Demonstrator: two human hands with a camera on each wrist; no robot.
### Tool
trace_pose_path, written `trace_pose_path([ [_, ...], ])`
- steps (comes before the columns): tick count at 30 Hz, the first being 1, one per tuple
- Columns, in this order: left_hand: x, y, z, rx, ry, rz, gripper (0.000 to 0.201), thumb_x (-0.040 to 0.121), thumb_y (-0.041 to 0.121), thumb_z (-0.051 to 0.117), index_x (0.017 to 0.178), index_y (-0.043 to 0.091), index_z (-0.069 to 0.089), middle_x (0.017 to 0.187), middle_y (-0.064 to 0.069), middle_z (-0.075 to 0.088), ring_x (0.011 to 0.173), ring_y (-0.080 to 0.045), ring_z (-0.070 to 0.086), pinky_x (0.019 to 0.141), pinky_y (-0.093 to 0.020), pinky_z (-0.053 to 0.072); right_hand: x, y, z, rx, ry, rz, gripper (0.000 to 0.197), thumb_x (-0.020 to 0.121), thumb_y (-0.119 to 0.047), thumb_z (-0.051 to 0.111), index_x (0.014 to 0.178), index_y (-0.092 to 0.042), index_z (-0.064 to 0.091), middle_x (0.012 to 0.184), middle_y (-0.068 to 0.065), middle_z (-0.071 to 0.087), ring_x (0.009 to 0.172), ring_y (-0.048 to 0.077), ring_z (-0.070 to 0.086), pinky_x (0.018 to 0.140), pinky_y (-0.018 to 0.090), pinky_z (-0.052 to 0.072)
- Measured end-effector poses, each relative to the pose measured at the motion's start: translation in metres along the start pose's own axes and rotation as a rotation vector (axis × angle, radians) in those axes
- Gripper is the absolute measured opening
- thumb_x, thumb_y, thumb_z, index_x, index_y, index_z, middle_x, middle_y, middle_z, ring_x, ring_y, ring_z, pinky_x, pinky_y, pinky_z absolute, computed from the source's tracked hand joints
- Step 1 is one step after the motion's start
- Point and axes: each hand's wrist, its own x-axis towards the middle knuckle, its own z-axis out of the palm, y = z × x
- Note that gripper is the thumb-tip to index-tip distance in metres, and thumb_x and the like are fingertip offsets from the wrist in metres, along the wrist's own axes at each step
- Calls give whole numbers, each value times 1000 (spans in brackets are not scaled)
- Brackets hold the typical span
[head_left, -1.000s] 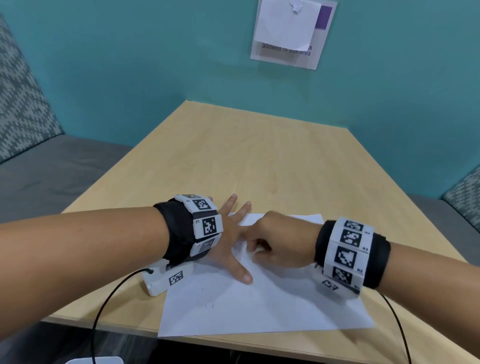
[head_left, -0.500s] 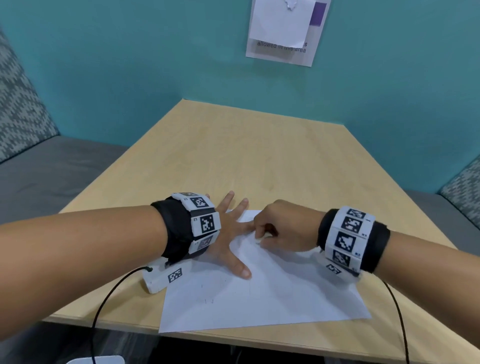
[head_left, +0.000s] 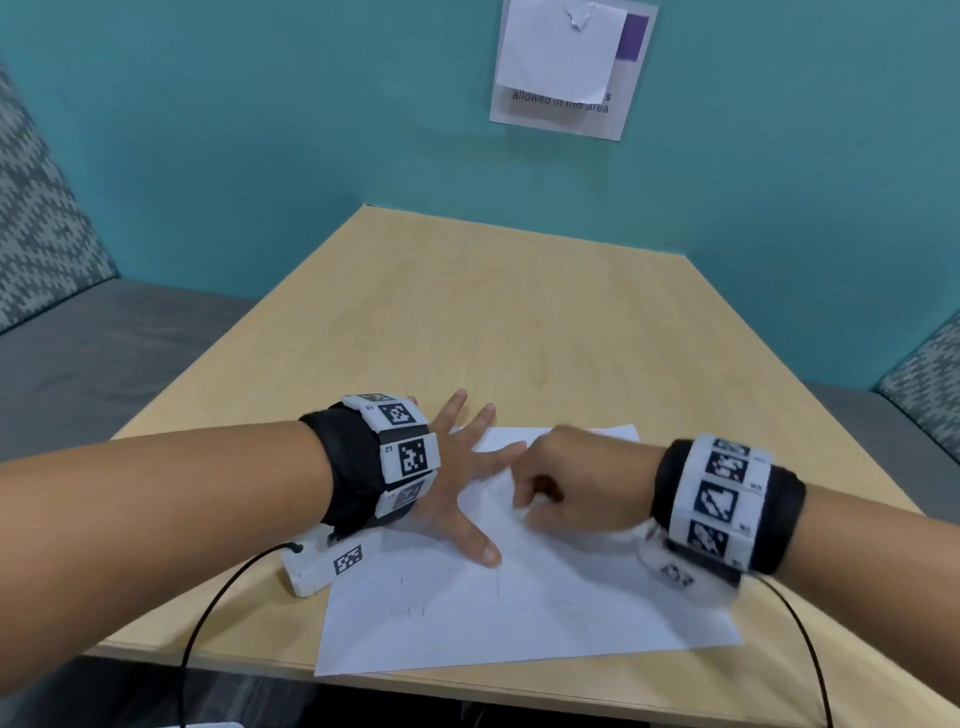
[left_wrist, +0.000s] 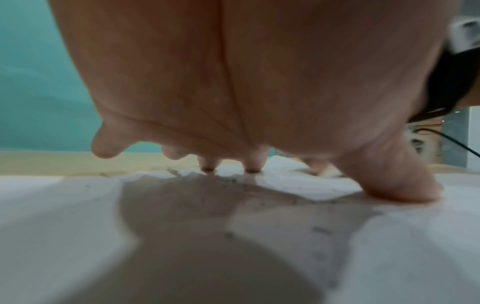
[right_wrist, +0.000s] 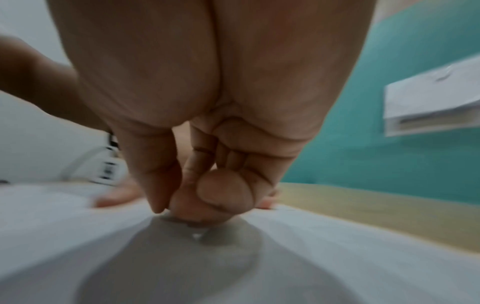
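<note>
A white paper sheet (head_left: 519, 613) with faint pencil marks lies on the near part of the wooden table (head_left: 519, 322). My left hand (head_left: 460, 480) lies flat on the sheet's far left corner with its fingers spread; in the left wrist view the thumb (left_wrist: 400, 185) and fingertips press on the paper (left_wrist: 78, 226), which is flecked with dark specks. My right hand (head_left: 527, 506) sits just right of it, fingers curled, tips down on the sheet. In the right wrist view its thumb and fingers (right_wrist: 223, 193) pinch together over a small white bit (right_wrist: 196, 235), perhaps an eraser.
A white tagged box (head_left: 332, 566) with a black cable (head_left: 208, 613) sits under my left wrist at the paper's left edge. A notice (head_left: 566, 67) hangs on the teal wall. Grey benches (head_left: 104, 353) with patterned cushions (head_left: 930, 395) flank the table.
My right hand has slid away from me and then back toward me over the paper, tips staying on the sheet. The left hand has kept its place.
</note>
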Motion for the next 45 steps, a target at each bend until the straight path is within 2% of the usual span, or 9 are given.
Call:
trace_pose_path([
  [3, 0, 0, 1, 0, 1, -7, 120, 60, 92, 56, 144, 58, -23, 160, 2, -32, 138, -33, -43, 109, -72, -14, 4, 19, -8, -14, 85, 103, 10, 83, -17, 62, 88, -13, 69, 66, -13, 56, 57, 3, 48, 60, 20, 38],
  [8, 0, 1, -2, -1, -12, 1, 116, 62, 89, 58, 146, 59, -17, 160, 1, -32, 139, -34, -42, 109, -72, -13, -3, -11, 7, 12, -27, -52, 10, 82, -14, 60, 86, -10, 69, 66, -10, 58, 56, 1, 49, 55, 10, 37],
  [12, 0, 1, 1, 6, 9, -9, 118, 62, 90, 56, 144, 59, -22, 160, 2, -33, 139, -32, -43, 109, -71, -14, 5, 23, -9, -17, 86, 103, 11, 82, -14, 59, 86, -12, 69, 72, -3, 65, 56, 6, 49, 58, 20, 37],
  [17, 2, -2, 2, 10, 16, 9, 118, 58, 92, 55, 145, 60, -18, 160, 1, -31, 139, -33, -42, 106, -74, -13, -5, -9, 7, 5, -13, -37, 11, 83, -16, 59, 86, -12, 69, 65, -14, 54, 58, 0, 49, 56, 8, 36],
  [21, 2, -2, 3, 12, 12, -8, 119, 59, 93, 53, 145, 58, -22, 159, 3, -34, 138, -31, -43, 109, -72, -13, 3, 26, -9, -7, 85, 112, 12, 82, -17, 61, 88, -12, 70, 73, -5, 64, 59, 7, 50, 59, 19, 38],
  [26, 2, -2, 0, 25, -1, 5, 118, 60, 92, 54, 146, 57, -20, 160, 2, -32, 139, -32, -41, 108, -73, -12, -2, 4, 8, 6, 6, -6, 7, 82, -17, 61, 84, -14, 67, 64, -14, 55, 57, 4, 49, 55, 10, 35],
  [31, 0, 0, -3, 59, -18, 23, 117, 64, 92, 51, 147, 53, -22, 156, 7, -38, 139, -28, -43, 108, -72, -13, 3, 43, -7, 6, 91, 160, 10, 82, -21, 64, 87, -15, 69, 73, -7, 62, 62, 9, 51, 57, 16, 38],
  [42, 20, 21, -12, -10, -6, 106, 105, 64, 82, 67, 147, 61, 5, 160, -4, -31, 140, -39, -38, 109, -68, -15, -7, 12, 10, 54, 10, -16, 10, 82, -17, 61, 89, -15, 68, 70, -10, 59, 61, 8, 52, 63, 23, 44],
  [45, 20, 20, -10, 0, -33, 111, 118, 58, 84, 68, 147, 59, -7, 158, -6, -35, 138, -41, -41, 108, -70, -17, -9, 3, 9, 77, -52, -80, 7, 82, -15, 63, 87, -15, 67, 64, -17, 52, 57, 2, 49, 57, 14, 37],
])
